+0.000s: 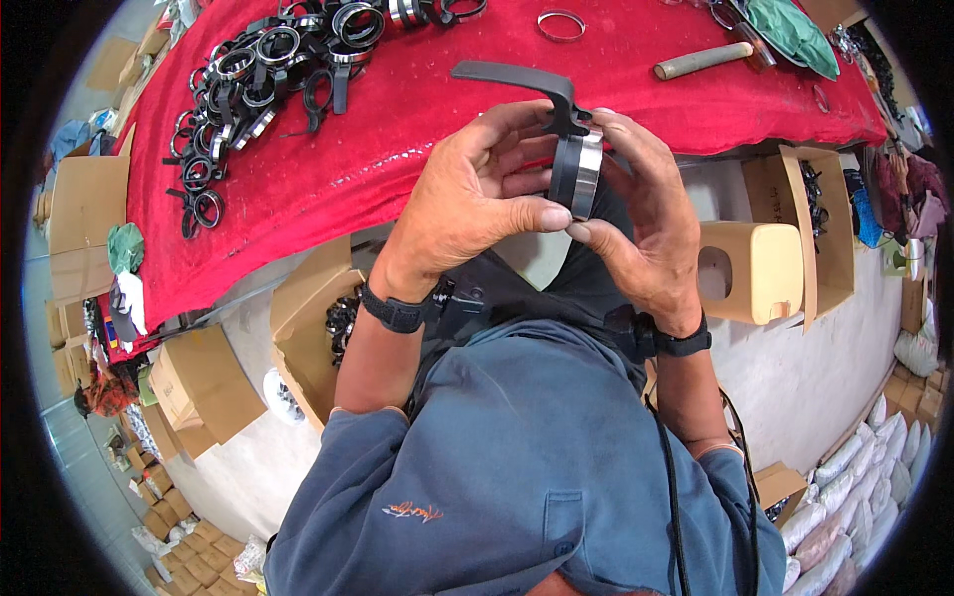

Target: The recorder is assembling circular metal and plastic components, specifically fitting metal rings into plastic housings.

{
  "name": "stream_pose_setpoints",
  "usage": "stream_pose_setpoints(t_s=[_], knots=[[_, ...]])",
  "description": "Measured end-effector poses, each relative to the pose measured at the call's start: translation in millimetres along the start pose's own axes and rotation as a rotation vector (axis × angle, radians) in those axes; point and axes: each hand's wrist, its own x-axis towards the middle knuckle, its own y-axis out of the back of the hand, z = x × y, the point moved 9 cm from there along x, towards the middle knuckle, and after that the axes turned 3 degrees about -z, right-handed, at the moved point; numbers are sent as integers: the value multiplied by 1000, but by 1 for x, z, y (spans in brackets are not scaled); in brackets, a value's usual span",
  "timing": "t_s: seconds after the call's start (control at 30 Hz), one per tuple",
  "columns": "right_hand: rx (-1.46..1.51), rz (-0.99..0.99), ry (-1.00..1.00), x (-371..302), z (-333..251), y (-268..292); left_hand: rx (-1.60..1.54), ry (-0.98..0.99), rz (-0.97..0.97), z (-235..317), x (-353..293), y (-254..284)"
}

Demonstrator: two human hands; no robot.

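Between both hands, above the near edge of the red-covered table, is a ring with a silver metal band and a black rim. A long curved black handle stands out from its top, pointing left. My left hand is closed on the black side, thumb along the lower edge. My right hand grips the metal side, with fingertips at the top and thumb at the bottom. The two thumb tips nearly meet below the ring. Fingers partly hide its faces.
Many similar handled rings lie heaped at the far left of the red cloth. Beyond my hands are a thin loose ring, a grey rod and green cloth. A cream plastic stool and open cardboard boxes stand below.
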Motion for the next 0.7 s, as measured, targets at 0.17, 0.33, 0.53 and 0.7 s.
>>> stream_pose_setpoints(t_s=[0.17, 0.33, 0.53, 0.7], knots=[[26, -1, -5, -1, 2, 0, -44, 4, -5, -2, 0, -2], [10, 34, -22, -2, 2, 9, -77, 28, -4, -2, 5, -6], [-182, 24, 2, 1, -8, 12, -44, 1, 2, -1, 6, -6], [-256, 9, 86, 4, -15, 10, 61, 66, 20, -6, 9, -3]])
